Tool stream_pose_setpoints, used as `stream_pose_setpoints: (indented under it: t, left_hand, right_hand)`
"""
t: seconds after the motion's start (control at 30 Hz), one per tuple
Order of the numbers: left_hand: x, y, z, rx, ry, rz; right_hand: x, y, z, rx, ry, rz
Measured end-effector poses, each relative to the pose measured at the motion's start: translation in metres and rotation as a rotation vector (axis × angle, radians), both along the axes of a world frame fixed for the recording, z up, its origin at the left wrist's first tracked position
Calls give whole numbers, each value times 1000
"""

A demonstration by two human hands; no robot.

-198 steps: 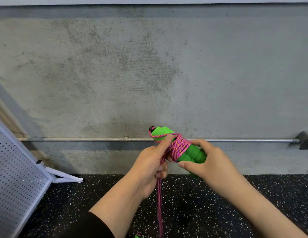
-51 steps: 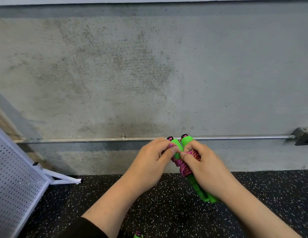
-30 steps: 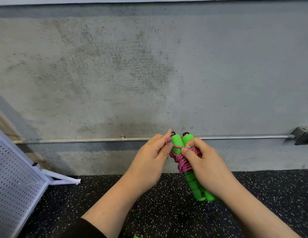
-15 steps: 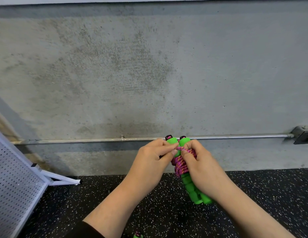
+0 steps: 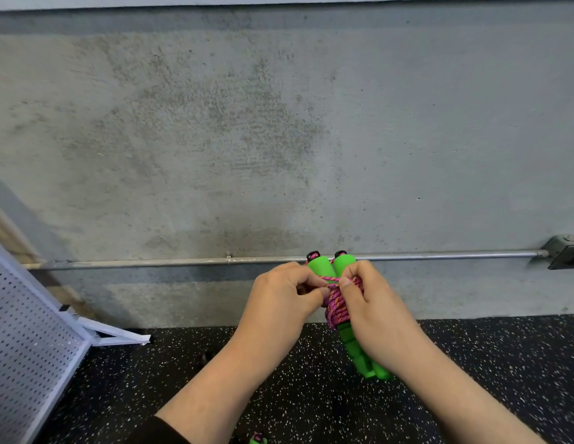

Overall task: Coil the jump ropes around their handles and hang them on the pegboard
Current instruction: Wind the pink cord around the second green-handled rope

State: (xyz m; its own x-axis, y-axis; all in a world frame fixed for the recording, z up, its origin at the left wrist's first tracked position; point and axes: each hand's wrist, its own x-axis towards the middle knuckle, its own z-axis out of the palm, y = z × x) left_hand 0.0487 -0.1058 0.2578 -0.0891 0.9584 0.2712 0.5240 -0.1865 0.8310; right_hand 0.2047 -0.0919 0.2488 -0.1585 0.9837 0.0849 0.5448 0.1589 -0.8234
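1. Here, your jump rope point(image 5: 338, 302) is held up in front of you, low against the concrete wall point(image 5: 279, 139): its two green handles point(image 5: 349, 315) lie side by side, upper ends pointing up and away from you, lower ends slanting down to your right
2. The pink cord is wound in tight turns around the middle of both handles, and one strand crosses the green just above the coil
3. Your left hand point(image 5: 279, 306) has its fingers curled, with thumb and forefinger pinching the cord at the left side of the coil
4. Your right hand point(image 5: 372, 318) is wrapped around the handles from the right, its thumb pressed on the top of the coil; the tips of the two hands nearly meet over the cord
5. A second bit of green and pink point(image 5: 258, 439) peeks in at the bottom edge, on the speckled black floor point(image 5: 311, 395); too little shows to say what it is
6. Behind the handles, a metal pipe point(image 5: 151, 261) runs along the wall to a grey box point(image 5: 566, 251) at the right
7. Well off to your left, the white pegboard point(image 5: 26, 331) stands tilted on its frame, its foot resting on the floor
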Motion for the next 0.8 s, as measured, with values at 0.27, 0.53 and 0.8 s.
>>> stream_pose_setpoints:
  t: [0.27, 0.53, 0.8]
  left_hand:
    - [-1, 0, 1, -74, -71, 6]
    - [-12, 4, 4, -159, -45, -109]
    - [-4, 1, 3, -142, 12, 6]
  right_hand:
    - [0, -3, 2, 25, 27, 24]
    - [3, -3, 4, 114, -78, 104]
    - [-2, -5, 1, 124, -104, 91]
